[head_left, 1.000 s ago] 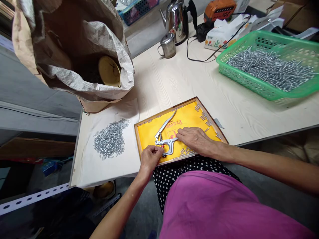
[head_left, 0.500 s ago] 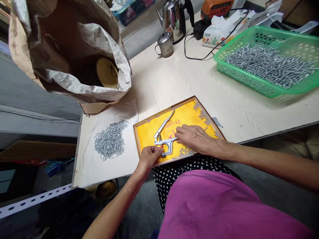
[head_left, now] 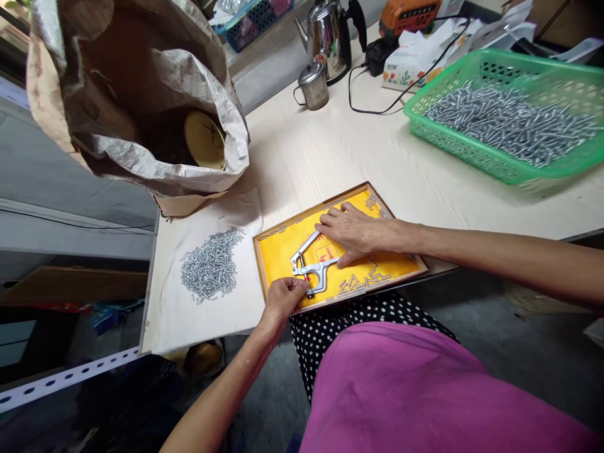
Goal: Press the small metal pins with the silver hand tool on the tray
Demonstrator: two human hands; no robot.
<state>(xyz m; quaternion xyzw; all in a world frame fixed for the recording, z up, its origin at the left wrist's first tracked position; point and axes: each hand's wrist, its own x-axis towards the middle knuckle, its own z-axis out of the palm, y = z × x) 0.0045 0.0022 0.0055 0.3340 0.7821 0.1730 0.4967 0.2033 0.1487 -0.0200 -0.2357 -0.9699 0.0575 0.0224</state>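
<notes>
The right-hand grip (head_left: 353,231) grasps a silver pair of pliers (head_left: 323,270) by its spread handles, fingers on the upper, thumb at the lower. The left-hand grip (head_left: 283,297) is pinched at the pliers' nose; from here I cannot tell whether it holds anything. The pliers lie in a shallow yellow-lined tray (head_left: 277,259) at the counter's (head_left: 377,151) near edge, small metal pins (head_left: 352,283) strewn inside. Toward the near-left corner, a heap of pins (head_left: 211,267) lies on a white sheet (head_left: 174,333). Behind it, an open sack (head_left: 198,195) stands by the left edge; a kettle (head_left: 325,38) stands near the far edge, a green basket (head_left: 453,135) to the right.
</notes>
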